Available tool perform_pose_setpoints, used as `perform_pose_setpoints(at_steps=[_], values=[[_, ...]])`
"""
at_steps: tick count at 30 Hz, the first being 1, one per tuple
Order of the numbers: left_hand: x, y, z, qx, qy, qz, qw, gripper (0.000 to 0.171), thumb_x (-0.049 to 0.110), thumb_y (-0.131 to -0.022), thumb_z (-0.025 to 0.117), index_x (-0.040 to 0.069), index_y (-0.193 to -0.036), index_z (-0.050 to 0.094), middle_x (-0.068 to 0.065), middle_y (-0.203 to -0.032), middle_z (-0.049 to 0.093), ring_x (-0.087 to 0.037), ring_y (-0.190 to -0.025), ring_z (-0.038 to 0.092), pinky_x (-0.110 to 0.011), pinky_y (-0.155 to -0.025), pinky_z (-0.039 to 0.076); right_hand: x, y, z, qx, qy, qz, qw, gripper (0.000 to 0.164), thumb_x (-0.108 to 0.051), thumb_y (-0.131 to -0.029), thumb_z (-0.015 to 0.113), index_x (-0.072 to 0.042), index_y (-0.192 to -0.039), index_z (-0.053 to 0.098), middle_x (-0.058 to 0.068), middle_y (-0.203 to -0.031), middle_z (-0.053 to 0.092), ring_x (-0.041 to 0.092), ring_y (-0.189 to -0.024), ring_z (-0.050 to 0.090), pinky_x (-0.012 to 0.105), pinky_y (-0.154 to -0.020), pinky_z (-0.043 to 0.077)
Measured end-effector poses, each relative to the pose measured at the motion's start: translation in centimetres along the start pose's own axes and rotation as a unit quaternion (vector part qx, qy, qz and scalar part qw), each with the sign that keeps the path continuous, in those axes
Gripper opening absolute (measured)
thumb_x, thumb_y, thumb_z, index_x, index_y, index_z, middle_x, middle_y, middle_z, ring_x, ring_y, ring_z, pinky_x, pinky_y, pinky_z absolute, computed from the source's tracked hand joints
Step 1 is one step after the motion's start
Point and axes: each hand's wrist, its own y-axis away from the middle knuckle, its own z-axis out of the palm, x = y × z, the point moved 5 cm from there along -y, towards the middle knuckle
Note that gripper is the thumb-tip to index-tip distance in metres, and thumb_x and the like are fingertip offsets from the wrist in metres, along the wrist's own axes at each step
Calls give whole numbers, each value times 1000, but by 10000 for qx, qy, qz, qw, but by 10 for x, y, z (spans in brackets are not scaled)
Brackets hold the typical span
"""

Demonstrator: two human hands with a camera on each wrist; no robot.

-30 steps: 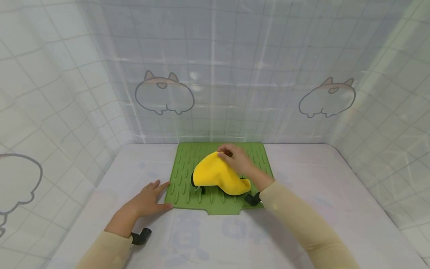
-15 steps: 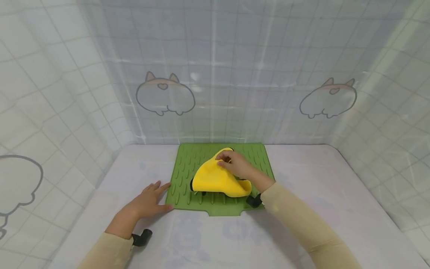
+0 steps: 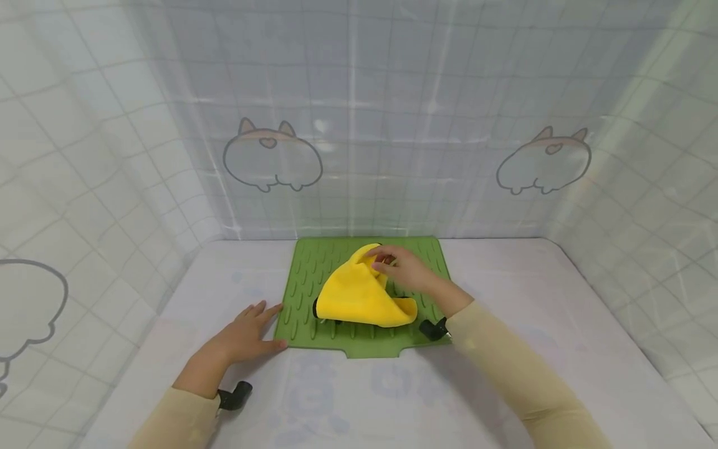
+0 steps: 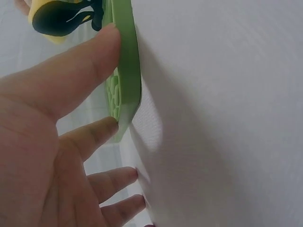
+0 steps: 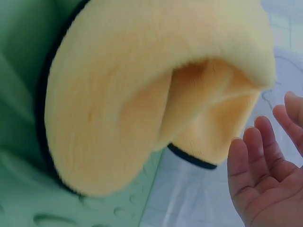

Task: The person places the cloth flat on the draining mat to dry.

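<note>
The yellow cloth (image 3: 359,293), bordered with black trim (image 5: 40,109), stands folded on the green mat (image 3: 303,274), within the mat's edges. My right hand (image 3: 408,269) is released, fingers loosely extended beside the cloth's raised top; I cannot confirm contact. My left hand (image 3: 247,337) is spread, thumb and index finger at the mat's left edge. White table surface (image 3: 505,299) extends on both sides; the rear wall (image 3: 392,156) rises just behind the mat.

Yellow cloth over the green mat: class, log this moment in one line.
left hand: touching green mat, fingers spread | right hand: near top of yellow cloth, no grip visible | yellow cloth: bunched over green mat
</note>
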Motion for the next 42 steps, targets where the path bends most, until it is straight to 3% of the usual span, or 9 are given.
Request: perform_pose_setpoints(at_steps=[8,16,24,33,42], values=[[6,6,-4,55,225,178,9996,89,56,-87,70,4,-153,40,-37,-152,31,-58,-137,31,-71,-103,33,12,16,-16,-46,15,24,10000,34,-27,-104,57,-13,-135,62,4,-120,62,24,-108,57,43,-92,50],[13,2,-6,271,439,478,9975,80,55,-95,61,9,-155,36,-27,-153,39,-50,-138,37,-66,-108,33,28,37,-25,-249,295,167,9991,30,-28,-104,56,-14,-130,65,3,-116,65,23,-106,58,44,-92,49],[26,-5,-7,509,597,830,9935,78,60,-98,51,9,-155,36,-23,-150,45,-46,-137,41,-63,-109,34,44,55,-24,-824,528,434,9942,36,-27,-104,57,-7,-135,62,4,-118,65,24,-107,57,44,-90,50],[41,-9,-7,442,1212,985,9867,72,52,-100,55,12,-156,35,-15,-155,41,-42,-141,37,-62,-111,32,60,67,-18,-1257,103,779,9890,38,-28,-105,54,-9,-138,58,7,-124,62,24,-110,59,45,-90,52],[52,-11,-1,163,1820,742,9804,62,49,-101,56,25,-155,38,-10,-148,50,-37,-135,47,-66,-102,40,68,74,-12,-1529,-484,1020,9818,41,-30,-104,56,-9,-139,56,9,-130,61,26,-114,60,46,-93,52]])
